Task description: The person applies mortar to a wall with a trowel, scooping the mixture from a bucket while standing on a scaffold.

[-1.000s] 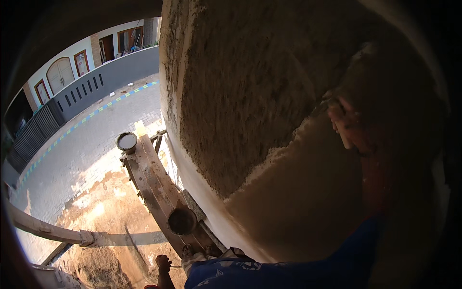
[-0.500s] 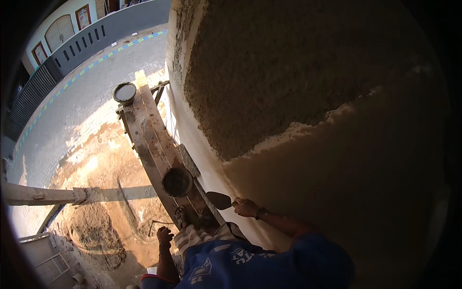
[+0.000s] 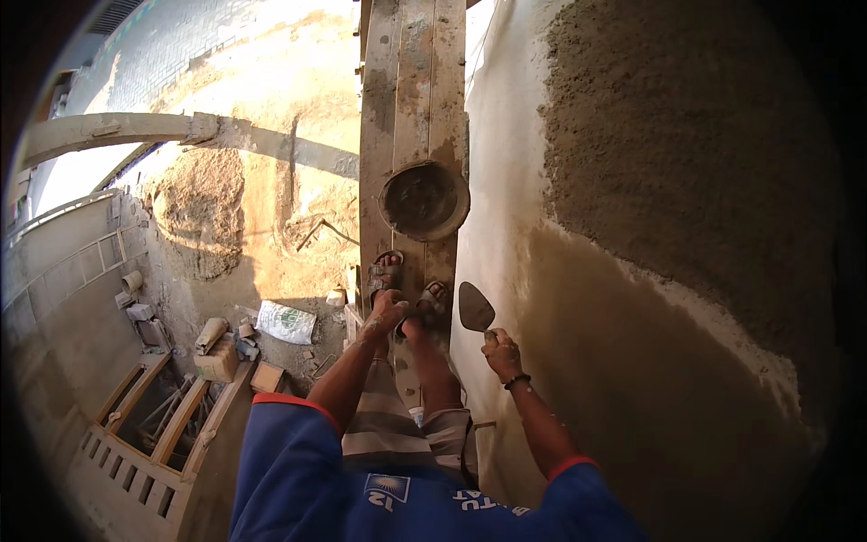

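My right hand [image 3: 499, 354] is closed around the handle of a trowel [image 3: 475, 307]. Its leaf-shaped blade points up and left, just beside the plastered wall [image 3: 495, 217]; whether it touches the wall I cannot tell. My left hand [image 3: 388, 312] hangs over the planks near my sandalled feet, its fingers loosely bent and apart, with nothing visible in them. Ahead of my feet, a round dark bucket [image 3: 388, 212] with grey mortar inside rests on the plank platform [image 3: 413, 99].
Rough, darker render [image 3: 668, 126] covers the wall's upper part, above a smoother damp coat [image 3: 614, 361]. Far below on the left lie a sand heap [image 3: 194, 208], a white sack [image 3: 286, 322] and wooden frames [image 3: 181, 420]. A beam [image 3: 108, 129] crosses at the upper left.
My view has swung downward and toward the platform, so the far basin has left the picture. My right hand still grips the trowel; my left hand now appears over the planks by my feet.
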A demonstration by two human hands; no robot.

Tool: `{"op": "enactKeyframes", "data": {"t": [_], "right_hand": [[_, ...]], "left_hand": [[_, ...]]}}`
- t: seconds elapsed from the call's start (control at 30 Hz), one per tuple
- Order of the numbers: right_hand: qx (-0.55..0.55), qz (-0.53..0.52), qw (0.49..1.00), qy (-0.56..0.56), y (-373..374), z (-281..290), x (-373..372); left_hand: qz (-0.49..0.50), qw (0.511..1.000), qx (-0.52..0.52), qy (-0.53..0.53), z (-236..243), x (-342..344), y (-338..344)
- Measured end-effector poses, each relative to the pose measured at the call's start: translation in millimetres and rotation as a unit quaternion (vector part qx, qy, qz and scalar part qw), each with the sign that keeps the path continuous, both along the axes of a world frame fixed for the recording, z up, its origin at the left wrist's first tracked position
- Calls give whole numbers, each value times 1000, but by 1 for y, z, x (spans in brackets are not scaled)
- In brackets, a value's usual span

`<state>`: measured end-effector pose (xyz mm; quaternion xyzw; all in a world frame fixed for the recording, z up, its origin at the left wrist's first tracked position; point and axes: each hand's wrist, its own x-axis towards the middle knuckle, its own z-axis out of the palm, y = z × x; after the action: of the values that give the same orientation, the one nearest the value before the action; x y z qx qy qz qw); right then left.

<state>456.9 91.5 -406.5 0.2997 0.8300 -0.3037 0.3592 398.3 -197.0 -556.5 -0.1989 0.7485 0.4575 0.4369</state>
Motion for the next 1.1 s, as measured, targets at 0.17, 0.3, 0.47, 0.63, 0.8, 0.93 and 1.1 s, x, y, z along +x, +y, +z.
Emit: {"op": "enactKeyframes", "data": {"t": [0.17, 0.3, 0.47, 0.63, 0.8, 0.93, 1.1], "right_hand": [[78, 84, 993, 6, 39, -86, -69], [86, 312, 944, 65, -10, -131, -217], [207, 486, 842, 109, -4, -198, -299], [242, 576, 770, 130, -72, -247, -328], [267, 720, 605, 212, -112, -253, -285], [209, 768, 557, 237, -79, -233, -250], [191, 674, 684, 203, -22, -170, -260]], "left_hand": [[-126, 985, -3, 122, -82, -25, 56], [123, 989, -72, 47, -213, -40, -13], [301, 952, 15, -54, -227, -91, 39], [492, 848, 189, -56, -182, -122, 57], [512, 841, 176, 9, -172, -113, 52], [492, 838, 233, 43, -175, -105, 47], [287, 940, 136, 126, -187, -91, 48]]}}
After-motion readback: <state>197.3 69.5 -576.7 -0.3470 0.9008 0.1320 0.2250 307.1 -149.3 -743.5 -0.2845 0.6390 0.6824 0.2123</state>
